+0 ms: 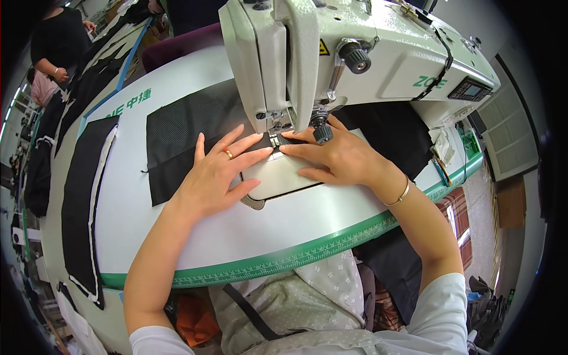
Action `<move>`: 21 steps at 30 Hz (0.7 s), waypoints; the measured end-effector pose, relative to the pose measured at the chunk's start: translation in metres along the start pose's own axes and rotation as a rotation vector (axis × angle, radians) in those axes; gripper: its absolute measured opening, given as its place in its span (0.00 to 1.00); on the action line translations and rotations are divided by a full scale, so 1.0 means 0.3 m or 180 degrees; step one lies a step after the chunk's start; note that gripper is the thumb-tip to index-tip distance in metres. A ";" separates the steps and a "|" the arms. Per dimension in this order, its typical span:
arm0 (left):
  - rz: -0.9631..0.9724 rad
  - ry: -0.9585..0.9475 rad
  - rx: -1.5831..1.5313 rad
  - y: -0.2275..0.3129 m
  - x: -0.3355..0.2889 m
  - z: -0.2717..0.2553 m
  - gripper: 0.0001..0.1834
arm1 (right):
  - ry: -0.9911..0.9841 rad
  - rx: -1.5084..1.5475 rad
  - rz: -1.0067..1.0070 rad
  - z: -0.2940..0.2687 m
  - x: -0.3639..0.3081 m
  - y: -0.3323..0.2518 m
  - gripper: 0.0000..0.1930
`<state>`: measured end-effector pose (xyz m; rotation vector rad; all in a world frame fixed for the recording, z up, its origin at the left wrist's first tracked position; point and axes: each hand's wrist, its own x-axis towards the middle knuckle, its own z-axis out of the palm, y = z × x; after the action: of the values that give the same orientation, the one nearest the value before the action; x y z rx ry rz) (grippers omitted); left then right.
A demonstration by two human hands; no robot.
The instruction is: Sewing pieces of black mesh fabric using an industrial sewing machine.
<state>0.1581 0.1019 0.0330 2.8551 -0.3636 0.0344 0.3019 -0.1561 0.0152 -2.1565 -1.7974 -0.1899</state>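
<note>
A white sewing machine (384,65) stands over the table, its presser foot (274,141) down near the metal bed plate (284,177). Black mesh fabric (183,127) lies to the left of the needle area. My left hand (213,174), with a ring, rests on its edge, fingers spread and fingertips close to the presser foot. From the right my right hand (343,155) reaches in, fingers stretched out flat and thumb apart, fingertips pressing a small dark piece beside the foot. Behind my right hand spreads more black fabric (393,133). The needle tip is too small to make out.
A black fabric strip with a white edge (83,189) lies at the table's left. Along the front runs a green edge with ruler marks (296,258). Small tools (441,171) lie at the right, under the machine. Another person (62,44) stands far left.
</note>
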 end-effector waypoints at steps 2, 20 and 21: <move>-0.0059 0.0031 -0.0006 -0.008 0.009 0.004 0.28 | 0.0237 0.0144 0.0040 0.003 0.006 0.010 0.21; -0.0119 0.0264 0.0095 -0.010 0.014 0.025 0.27 | 0.0393 -0.0304 0.0194 -0.002 0.001 -0.006 0.18; -0.0096 0.0301 0.0089 -0.010 0.014 0.024 0.27 | 0.0380 -0.0330 0.0188 -0.001 0.000 -0.005 0.18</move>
<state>0.1630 0.1018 0.0254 2.8731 -0.3030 0.1694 0.3004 -0.1560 0.0159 -2.2149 -1.6899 -0.3968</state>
